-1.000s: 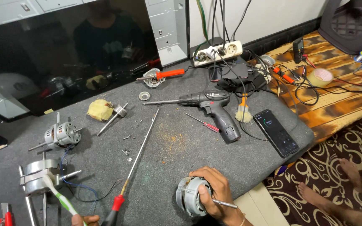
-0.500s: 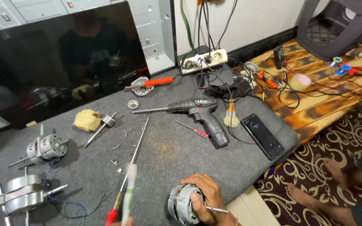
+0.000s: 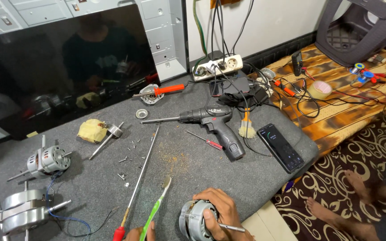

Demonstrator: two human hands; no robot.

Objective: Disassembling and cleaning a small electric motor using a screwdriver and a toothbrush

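Note:
My right hand [image 3: 217, 212] grips a small round electric motor [image 3: 192, 219] at the near edge of the grey mat [image 3: 228, 178]; the motor's shaft pokes out to the right under my fingers. Only the fingertips of my left hand [image 3: 138, 233] show at the bottom edge. They hold a green toothbrush [image 3: 156, 208], its worn bristle head pointing up and away over the mat. A long red-handled screwdriver [image 3: 138, 178] lies just left of the toothbrush.
On the mat lie a black cordless drill [image 3: 215, 122], a phone [image 3: 280, 147], a small red screwdriver [image 3: 205, 140], loose screws [image 3: 128, 154], a yellow rag [image 3: 91, 130] and two motors [image 3: 46, 160] [image 3: 21, 214] at left. A power strip [image 3: 217, 67] and cables sit behind; a dark screen [image 3: 59, 67] leans at back.
The view has shifted left and downward. My left hand has swung the toothbrush from the left side toward the motor in my right hand. The right hand keeps its grip.

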